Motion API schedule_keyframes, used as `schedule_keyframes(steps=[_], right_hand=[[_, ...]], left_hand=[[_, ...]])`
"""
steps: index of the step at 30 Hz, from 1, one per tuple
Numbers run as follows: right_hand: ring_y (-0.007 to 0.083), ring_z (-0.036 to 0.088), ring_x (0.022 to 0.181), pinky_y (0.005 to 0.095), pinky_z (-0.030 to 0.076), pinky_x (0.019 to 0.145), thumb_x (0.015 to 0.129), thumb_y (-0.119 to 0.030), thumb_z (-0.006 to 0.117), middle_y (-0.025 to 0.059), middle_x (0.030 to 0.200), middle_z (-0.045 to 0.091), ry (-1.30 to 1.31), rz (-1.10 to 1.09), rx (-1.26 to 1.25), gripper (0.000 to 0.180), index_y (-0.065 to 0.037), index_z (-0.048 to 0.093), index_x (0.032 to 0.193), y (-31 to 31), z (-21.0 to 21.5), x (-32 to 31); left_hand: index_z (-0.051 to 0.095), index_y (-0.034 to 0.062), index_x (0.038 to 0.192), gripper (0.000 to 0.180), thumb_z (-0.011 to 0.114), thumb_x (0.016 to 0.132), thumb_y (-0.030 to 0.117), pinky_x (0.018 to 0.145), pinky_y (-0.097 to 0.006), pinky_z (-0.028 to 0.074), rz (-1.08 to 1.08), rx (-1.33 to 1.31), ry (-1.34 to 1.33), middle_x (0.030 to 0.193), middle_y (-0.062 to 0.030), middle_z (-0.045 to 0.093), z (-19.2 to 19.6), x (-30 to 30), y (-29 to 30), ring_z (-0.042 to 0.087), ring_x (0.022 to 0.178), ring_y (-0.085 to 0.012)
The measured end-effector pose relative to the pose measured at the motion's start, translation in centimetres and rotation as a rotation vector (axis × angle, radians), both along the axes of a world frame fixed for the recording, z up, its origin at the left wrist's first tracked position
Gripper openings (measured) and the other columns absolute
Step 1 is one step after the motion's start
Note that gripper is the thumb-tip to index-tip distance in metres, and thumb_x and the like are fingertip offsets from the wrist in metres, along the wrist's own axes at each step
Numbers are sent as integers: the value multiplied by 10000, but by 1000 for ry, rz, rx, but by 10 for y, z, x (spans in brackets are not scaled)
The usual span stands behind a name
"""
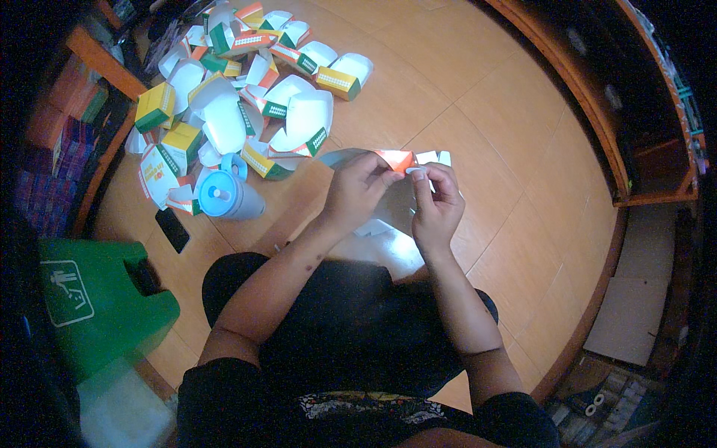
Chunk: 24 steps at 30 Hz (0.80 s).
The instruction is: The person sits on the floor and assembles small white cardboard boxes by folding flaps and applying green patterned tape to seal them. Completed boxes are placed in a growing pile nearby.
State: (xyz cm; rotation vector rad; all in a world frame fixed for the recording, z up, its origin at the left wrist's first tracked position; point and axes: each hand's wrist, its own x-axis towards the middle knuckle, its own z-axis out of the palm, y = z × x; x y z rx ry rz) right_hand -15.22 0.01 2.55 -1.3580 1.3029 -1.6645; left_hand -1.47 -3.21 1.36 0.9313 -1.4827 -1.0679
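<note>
In front of my lap, both hands hold one small orange and white paper carton (394, 158) between them. My left hand (351, 192) pinches its left part with thumb and fingers. At the right side, my right hand (438, 209) grips a white flap of the same carton, its thumb pressed against the curled fingers. White tabs stick out beyond the right fingers. Part of the carton is hidden behind my hands. Below them, a pale shiny patch (399, 250) shows above my knees; I cannot tell what it is.
A heap of folded cartons (224, 123) in white, green, yellow and orange covers the floor at far left. Beside it stand a light blue tumbler (243, 200) with a handle and a dark phone (172, 231). A green bin (112, 306) is at left; wooden furniture (653, 200) borders the right.
</note>
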Motion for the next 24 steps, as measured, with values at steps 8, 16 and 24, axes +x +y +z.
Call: schedule_keyframes(steps=[8,16,24], right_hand=[[148,576,926,262,526,729,893,-102,654,85,994,566,45,-36,18,114,-2,638,944,3,-8,2],[145,572,923,256,525,725,895,-101,655,82,993,567,3,-8,23,114,4,635,935,2,-8,3],[156,607,917,266,547,770,877,-72,664,92,1001,581,11,114,46,104,12,657,937,-1,0,0]], left_hand=[[652,20,896,164,690,828,164,716,-406,491,92,-218,-242,852,-158,661,9,2,4,638,812,-334],[654,18,869,165,695,830,174,707,-400,486,91,-223,-243,834,-154,663,4,3,4,639,796,-325],[654,8,882,160,750,781,86,696,-304,502,42,95,72,839,-94,684,-24,1,3,664,779,-171]])
